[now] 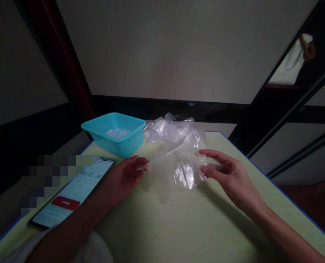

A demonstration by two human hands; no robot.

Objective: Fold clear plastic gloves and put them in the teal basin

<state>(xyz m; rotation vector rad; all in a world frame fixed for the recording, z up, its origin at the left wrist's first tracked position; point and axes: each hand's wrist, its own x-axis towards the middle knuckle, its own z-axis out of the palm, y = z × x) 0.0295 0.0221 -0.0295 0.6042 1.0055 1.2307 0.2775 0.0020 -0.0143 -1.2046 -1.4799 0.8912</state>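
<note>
Your left hand [131,173] is curled, pinching one side of the clear bag [184,174]. Your right hand [229,173], more open, holds the other side above the bench [162,230].

A dim indoor room, perhaps in a home, though its exact kind cannot be told: a small wood-grain table [157,233] with blue edging stands close to a pale panel [165,54] bordered below by a glossy black strip [219,110].
</note>
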